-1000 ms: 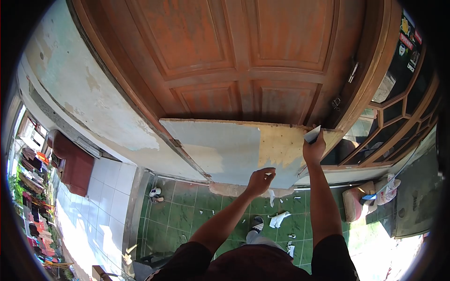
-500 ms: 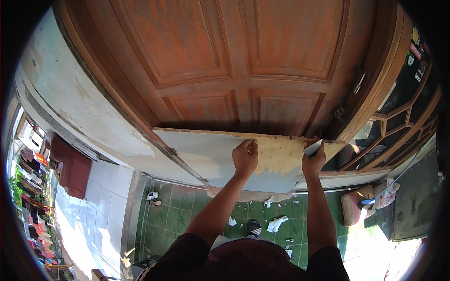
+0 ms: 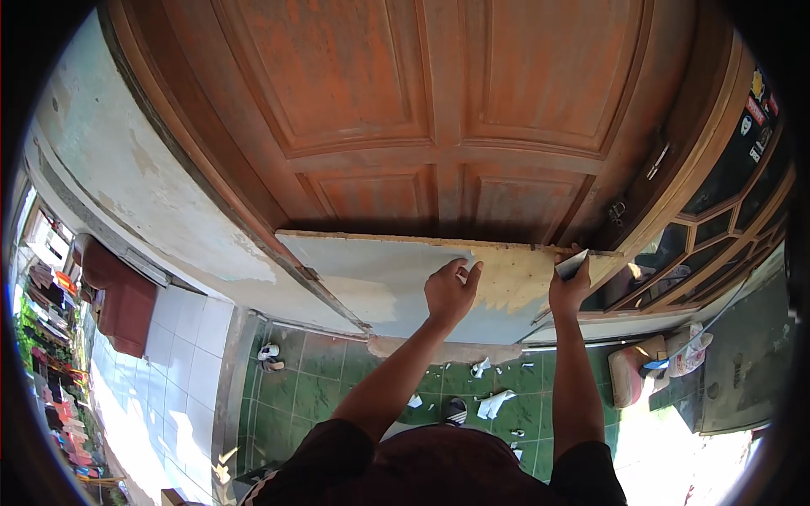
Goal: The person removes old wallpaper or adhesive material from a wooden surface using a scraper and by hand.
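A wide board [image 3: 363, 282] stands across the bottom of the brown door. Its left part has a pale grey surface layer, while bare yellowish wood [image 3: 519, 277] shows on the right, with a ragged border between them. My left hand [image 3: 451, 289] is at that border near the board's top edge, its fingers curled and the thumb apart from them; I see nothing held. My right hand [image 3: 570, 289] is at the board's right end, closed on a flat, pale grey piece like a scraper blade [image 3: 574, 264]. Some of its fingertips show at the board's top edge.
Behind the board rises the panelled door [image 3: 447, 101], with a metal latch [image 3: 658, 160]. White scraps [image 3: 495, 404] lie on the green tiled floor [image 3: 371, 363]. A cushion-like block [image 3: 633, 375] sits at right, and a reddish-brown sofa [image 3: 122, 295] is at left.
My left hand has moved slightly right and its thumb has come away from the fingers. The flat piece in my right hand has tilted a little. The view has shifted slightly.
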`<state>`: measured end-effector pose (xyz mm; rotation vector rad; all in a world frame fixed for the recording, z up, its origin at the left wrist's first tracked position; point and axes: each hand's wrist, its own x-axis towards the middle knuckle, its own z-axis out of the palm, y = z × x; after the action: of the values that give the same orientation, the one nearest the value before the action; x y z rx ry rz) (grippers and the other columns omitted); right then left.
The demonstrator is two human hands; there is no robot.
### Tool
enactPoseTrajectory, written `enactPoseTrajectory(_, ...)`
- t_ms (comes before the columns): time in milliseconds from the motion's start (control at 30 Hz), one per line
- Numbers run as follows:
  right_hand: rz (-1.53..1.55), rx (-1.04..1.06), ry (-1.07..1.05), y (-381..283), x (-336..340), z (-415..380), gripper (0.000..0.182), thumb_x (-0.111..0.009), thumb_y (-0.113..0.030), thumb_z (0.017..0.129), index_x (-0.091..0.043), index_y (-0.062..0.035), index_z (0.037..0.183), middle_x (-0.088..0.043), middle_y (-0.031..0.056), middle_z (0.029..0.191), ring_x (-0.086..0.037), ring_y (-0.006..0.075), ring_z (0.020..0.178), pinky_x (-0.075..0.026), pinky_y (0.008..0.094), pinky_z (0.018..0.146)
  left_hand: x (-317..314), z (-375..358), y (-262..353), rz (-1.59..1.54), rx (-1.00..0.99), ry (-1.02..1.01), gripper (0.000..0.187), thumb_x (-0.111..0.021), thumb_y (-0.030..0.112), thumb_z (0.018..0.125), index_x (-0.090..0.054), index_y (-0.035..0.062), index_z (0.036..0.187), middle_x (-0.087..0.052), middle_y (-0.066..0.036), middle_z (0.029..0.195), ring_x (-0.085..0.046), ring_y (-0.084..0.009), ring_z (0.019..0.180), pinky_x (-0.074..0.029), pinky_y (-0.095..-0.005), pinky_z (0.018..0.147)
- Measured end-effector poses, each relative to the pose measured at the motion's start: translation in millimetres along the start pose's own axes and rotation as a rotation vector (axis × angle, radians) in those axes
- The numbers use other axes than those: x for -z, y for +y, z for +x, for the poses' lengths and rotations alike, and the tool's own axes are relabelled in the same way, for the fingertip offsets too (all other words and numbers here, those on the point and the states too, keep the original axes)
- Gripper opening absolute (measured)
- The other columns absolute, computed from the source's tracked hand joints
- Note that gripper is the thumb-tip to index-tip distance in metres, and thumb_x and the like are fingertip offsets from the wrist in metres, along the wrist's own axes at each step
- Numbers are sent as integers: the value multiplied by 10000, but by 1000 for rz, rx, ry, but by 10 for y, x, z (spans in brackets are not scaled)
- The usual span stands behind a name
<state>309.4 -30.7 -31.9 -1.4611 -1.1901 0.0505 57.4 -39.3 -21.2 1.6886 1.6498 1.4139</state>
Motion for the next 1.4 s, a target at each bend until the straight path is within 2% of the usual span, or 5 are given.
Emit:
enactPoseTrajectory(300,54,57,-19,66,65,-58,443,-795,-90,956,-628,10,1354,-742,165,1053,-723,245,962,-566,361,855,-77,112,43,60,-61,59,255,-702,202,971,-685,46,770,-720,-145,752,-714,-360,674,-539,-449,596)
enactPoseTrajectory(733,6,-13,-49,-14,58,-8,499,-794,-185,982,-613,9,1405,-716,228,1237,-710,345,1113,-557,430,968,29,-280,-346,-158,-56,164,243,-702,111,953,-634,-4,750,-629,-187,691,-633,-337,579,-470,-410,552)
enactPoseTrajectory(1000,-68,-42,-78,-30,24,70,503,-791,-237,989,-623,-38,1420,-716,231,1267,-714,361,1128,-558,429,968,-131,-1663,-1170,63,83,-260,183,-728,247,980,-803,81,984,-777,-144,867,-760,-313,758,-603,-420,709)
enactPoseTrajectory(1200,-49,28,-42,66,7,20,500,-772,-214,999,-610,6,1417,-717,231,1273,-713,373,1134,-565,444,962,304,-321,-330,183,39,77,504,-831,552,874,-800,64,995,-783,-79,860,-765,-291,801,-603,-407,771)
enactPoseTrajectory(1400,-16,62,-24,20,44,-29,490,-775,-188,991,-602,42,1388,-710,248,1241,-713,382,1115,-569,460,959,337,279,-80,213,120,-102,457,-766,441,970,-695,40,763,-704,-135,721,-700,-359,709,-538,-464,661)
